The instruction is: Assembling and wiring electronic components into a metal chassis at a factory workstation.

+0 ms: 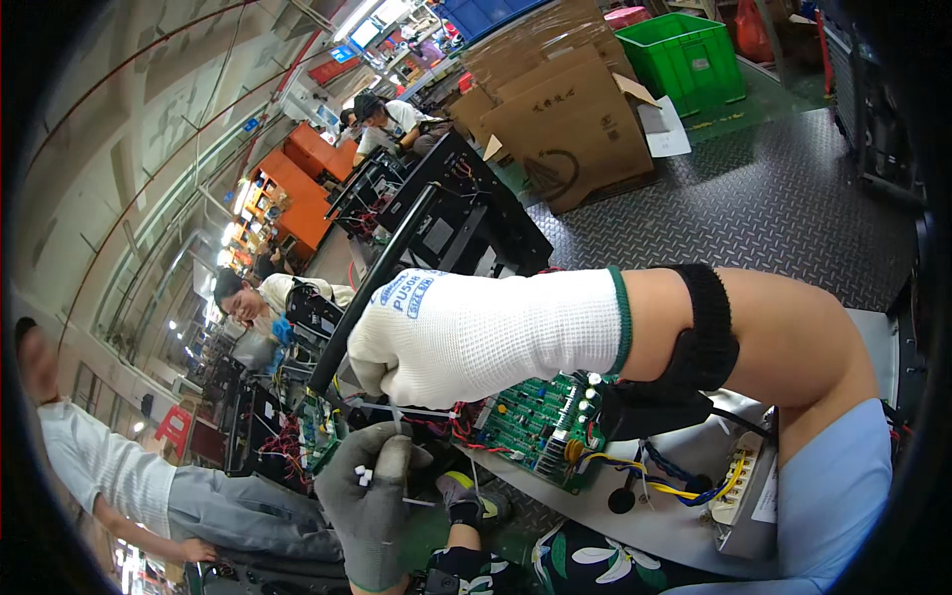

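Note:
My right hand, in a white knit glove with a green cuff, reaches across the middle. Its fingers are pinched on a thin white strip, which looks like a cable tie. Just below, my left hand, in a grey glove, has its fingers closed. Small white heads of cable ties stick out between them, and thin white tails show on its other side. Beside the right wrist lies a green circuit board with capacitors. My right palm and fingertips are partly hidden.
The board sits on a metal chassis with yellow and blue wires and a terminal block. Black framed units stand beyond. Cardboard boxes and a green crate are at the back. Other people stand at left.

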`<action>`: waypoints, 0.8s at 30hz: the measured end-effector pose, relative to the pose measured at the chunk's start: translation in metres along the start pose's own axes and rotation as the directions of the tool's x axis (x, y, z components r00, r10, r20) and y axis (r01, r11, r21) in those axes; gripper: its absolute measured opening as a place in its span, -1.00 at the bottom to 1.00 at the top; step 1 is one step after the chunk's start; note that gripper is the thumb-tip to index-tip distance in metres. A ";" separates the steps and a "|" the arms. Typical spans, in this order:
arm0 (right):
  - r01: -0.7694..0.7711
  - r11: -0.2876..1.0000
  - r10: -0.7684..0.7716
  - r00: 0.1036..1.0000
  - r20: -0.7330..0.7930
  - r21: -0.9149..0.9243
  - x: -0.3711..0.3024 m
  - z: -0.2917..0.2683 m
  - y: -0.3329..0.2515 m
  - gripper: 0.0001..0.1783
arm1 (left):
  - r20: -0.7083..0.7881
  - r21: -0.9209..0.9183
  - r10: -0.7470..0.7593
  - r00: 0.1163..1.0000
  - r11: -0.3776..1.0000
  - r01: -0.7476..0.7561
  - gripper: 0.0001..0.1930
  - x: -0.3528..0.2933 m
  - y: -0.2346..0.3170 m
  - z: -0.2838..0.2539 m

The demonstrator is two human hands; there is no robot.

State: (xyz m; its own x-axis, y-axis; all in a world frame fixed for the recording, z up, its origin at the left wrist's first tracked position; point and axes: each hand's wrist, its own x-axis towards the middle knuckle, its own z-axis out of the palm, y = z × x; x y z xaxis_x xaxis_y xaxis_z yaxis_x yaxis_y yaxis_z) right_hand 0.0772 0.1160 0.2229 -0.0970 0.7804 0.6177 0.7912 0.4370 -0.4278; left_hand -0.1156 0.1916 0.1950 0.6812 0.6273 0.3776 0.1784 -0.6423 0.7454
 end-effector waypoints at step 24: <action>-0.183 0.731 0.313 0.946 0.084 -0.657 -0.051 0.041 0.134 -0.78 | 0.285 0.046 0.013 0.959 0.999 -0.027 -0.69 0.045 -0.074 0.105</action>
State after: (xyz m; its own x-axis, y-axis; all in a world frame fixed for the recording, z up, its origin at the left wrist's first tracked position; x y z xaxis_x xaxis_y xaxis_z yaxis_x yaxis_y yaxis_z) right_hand 0.1637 0.1532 0.1071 0.1052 0.9126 0.3950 0.9930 -0.1177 0.0077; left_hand -0.0235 0.2212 0.0985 0.8574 0.4676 0.2152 0.1923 -0.6787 0.7088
